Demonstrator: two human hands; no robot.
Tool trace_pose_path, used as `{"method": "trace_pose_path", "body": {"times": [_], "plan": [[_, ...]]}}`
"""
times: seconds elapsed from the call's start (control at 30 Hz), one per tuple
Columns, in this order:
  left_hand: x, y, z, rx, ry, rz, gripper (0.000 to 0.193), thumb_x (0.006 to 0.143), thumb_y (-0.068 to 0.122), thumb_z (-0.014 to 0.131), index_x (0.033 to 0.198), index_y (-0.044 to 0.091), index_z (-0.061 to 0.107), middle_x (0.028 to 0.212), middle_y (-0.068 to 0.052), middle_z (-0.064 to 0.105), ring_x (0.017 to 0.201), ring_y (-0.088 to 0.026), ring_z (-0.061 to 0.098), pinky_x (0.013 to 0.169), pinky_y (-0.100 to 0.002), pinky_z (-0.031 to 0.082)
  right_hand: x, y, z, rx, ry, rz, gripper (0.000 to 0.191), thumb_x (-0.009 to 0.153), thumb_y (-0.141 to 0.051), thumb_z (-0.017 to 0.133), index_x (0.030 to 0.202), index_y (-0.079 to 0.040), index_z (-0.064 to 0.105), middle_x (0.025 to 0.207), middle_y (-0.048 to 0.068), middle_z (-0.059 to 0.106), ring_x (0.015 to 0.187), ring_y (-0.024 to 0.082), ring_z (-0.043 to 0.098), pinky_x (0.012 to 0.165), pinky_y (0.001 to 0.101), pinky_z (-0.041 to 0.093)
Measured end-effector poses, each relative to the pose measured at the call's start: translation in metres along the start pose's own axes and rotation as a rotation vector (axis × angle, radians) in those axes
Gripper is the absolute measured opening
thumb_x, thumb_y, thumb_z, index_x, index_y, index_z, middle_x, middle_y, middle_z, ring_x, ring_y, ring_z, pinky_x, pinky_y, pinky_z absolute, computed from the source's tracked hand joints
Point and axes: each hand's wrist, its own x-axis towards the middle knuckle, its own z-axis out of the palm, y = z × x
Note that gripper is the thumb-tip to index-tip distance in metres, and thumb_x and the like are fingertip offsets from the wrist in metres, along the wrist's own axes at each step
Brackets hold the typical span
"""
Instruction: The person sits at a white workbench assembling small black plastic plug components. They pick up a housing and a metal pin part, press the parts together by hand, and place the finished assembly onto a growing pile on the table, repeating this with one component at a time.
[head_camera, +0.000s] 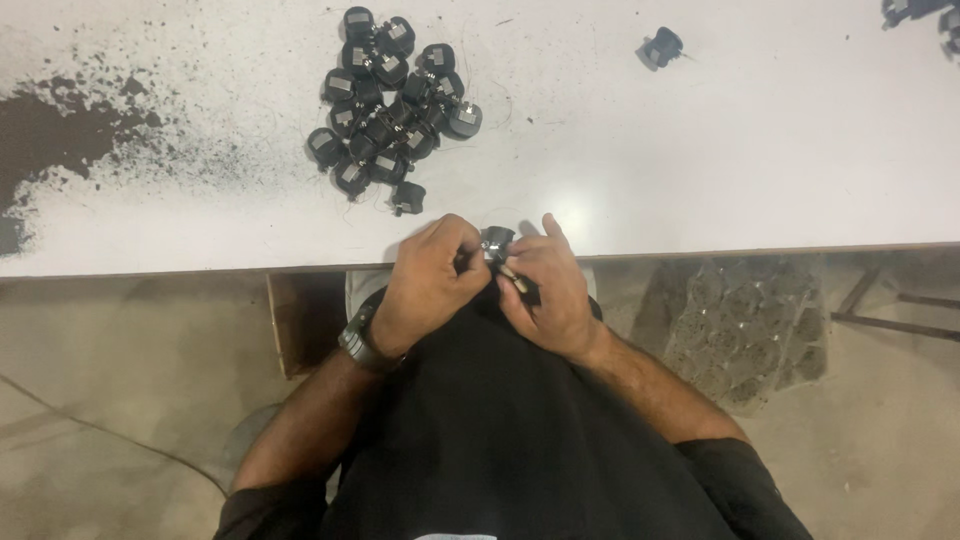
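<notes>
Left hand (430, 285) and right hand (548, 290) both pinching 1 part (496, 240) at table (700, 180) edge. Pile (392, 105) at 11 o'clock, untouched; 1 stray part (660, 47) at 1 o'clock.

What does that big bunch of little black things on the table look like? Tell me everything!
The pile of small black parts lies on the white table, up and left of the person's hands. There look to be about twenty of them, heaped close and touching. Each is a chunky, roundish piece, like dark plastic, with a small grey, metal-looking patch on one face. They lie tipped every which way, and thin wires seem to trail out around the edges. Nothing holds them; neither hand touches the pile. Black specks dust the table to their left.
</notes>
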Motion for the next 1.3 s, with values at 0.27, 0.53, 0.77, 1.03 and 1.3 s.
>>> {"method": "trace_pose_path", "body": {"times": [0.27,0.53,0.77,1.03,1.3], "plan": [[-0.005,-0.001,-0.003,-0.046,0.007,-0.014,0.016,0.082,0.002,0.072,0.087,0.004,0.058,0.079,-0.008,0.064,0.069,-0.023,0.064,0.059,-0.036,0.051,-0.001,0.005,0.009,-0.102,-0.005,-0.044,0.035,0.081,0.007,0.076,0.109,-0.004,0.059,0.098,0.012,0.066,0.107,0.032,0.070,0.123,0.0620,0.034],[-0.003,0.004,-0.004,-0.085,-0.002,-0.028,0.014,0.083,0.002,0.071,0.088,0.004,0.058,0.081,-0.009,0.063,0.070,-0.024,0.064,0.061,-0.037,0.051,0.004,0.001,0.007,-0.191,-0.053,-0.037,0.036,0.079,0.011,0.075,0.108,-0.006,0.061,0.099,0.011,0.067,0.108,0.031,0.069,0.124,0.0607,0.034],[0.006,0.006,-0.057,0.558,0.121,0.267,0.033,0.088,0.009,0.072,0.119,0.000,0.066,0.112,-0.015,0.059,0.078,-0.027,0.065,0.064,-0.038,0.054,0.020,0.029,-0.035,-0.314,0.136,0.048,0.022,0.097,0.006,0.069,0.116,-0.001,0.060,0.115,0.012,0.065,0.116,0.027,0.065,0.130,0.0610,0.024],[0.023,0.001,-0.071,0.613,-0.112,0.241,0.030,0.082,0.011,0.072,0.110,0.006,0.064,0.115,-0.011,0.060,0.082,-0.027,0.068,0.064,-0.040,0.056,0.019,0.011,-0.023,-0.293,-0.037,0.035,0.025,0.087,0.000,0.072,0.110,-0.009,0.070,0.103,0.007,0.062,0.117,0.028,0.060,0.128,0.0620,0.021],[0.019,0.021,-0.039,0.410,-0.215,0.300,0.040,0.083,0.019,0.076,0.121,0.010,0.064,0.099,-0.007,0.062,0.082,-0.026,0.067,0.063,-0.039,0.054,0.032,-0.006,-0.018,-0.294,-0.183,0.097,0.047,0.079,-0.019,0.087,0.120,-0.005,0.069,0.113,0.010,0.057,0.120,0.033,0.053,0.121,0.0674,0.022]]}}
